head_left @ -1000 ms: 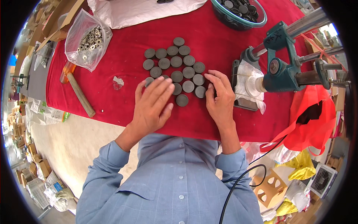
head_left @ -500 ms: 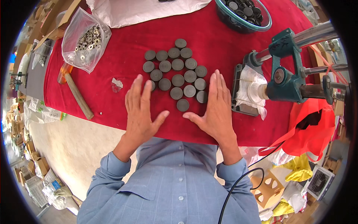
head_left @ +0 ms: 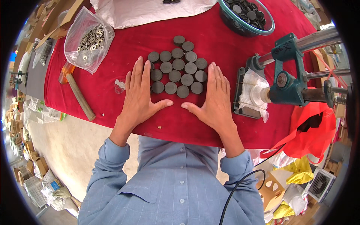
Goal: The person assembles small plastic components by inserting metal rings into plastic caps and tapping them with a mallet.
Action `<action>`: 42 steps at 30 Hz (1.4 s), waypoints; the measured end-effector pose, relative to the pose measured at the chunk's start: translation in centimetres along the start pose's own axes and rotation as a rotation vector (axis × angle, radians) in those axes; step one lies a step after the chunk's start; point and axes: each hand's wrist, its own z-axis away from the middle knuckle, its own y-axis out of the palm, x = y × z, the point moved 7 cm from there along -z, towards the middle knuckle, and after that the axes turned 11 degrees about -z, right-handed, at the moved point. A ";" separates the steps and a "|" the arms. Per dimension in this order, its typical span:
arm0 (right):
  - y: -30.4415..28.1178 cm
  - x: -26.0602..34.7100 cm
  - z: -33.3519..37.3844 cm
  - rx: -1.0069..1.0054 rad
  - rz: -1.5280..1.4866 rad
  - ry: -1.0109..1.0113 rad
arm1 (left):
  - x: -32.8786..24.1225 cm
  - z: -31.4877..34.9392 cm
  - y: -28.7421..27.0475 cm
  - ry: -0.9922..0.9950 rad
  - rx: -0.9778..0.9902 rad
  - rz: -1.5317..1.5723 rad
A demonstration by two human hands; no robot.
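Note:
A tight cluster of round dark grey discs (head_left: 174,76) lies on the red cloth in the middle of the table. Along its left side rests my left hand (head_left: 139,92), fingers stretched forward and thumb pointing inward. My right hand (head_left: 214,97) flanks the right side the same way, its fingertips beside the outermost discs. Both palms face the cluster, and the two thumbs point at each other below it with a gap between them. Neither hand grasps anything. Part of a disc or two at the left edge is hidden behind my left fingers.
A green hand press (head_left: 287,75) stands at the right. At the back are a clear bowl of black discs (head_left: 245,28) and a white sheet (head_left: 150,13). To the left lie a plastic bag of metal parts (head_left: 90,41) and a hammer (head_left: 79,95). A red bag (head_left: 315,127) hangs at the right edge.
The discs have been drawn closer together, with the lower ones pushed away from me. My left hand has shifted forward along the cluster; my right has moved slightly forward too.

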 end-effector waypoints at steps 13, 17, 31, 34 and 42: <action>-2.0 -0.6 1.4 -0.145 -0.245 -0.080 | -1.0 -2.9 -0.6 0.051 0.005 0.101; -2.4 -1.0 1.4 -0.186 -0.287 -0.070 | -1.0 -7.5 -1.5 0.177 -0.086 0.104; -2.6 -1.2 1.4 -0.230 -0.329 -0.077 | -1.9 -10.2 0.6 0.287 0.050 0.069; -2.7 -1.2 1.3 -0.242 -0.323 -0.090 | -2.5 -9.5 0.5 0.271 0.014 -0.058; -2.6 -1.2 1.7 -0.273 -0.355 -0.091 | -2.3 -8.9 1.3 0.213 0.034 -0.074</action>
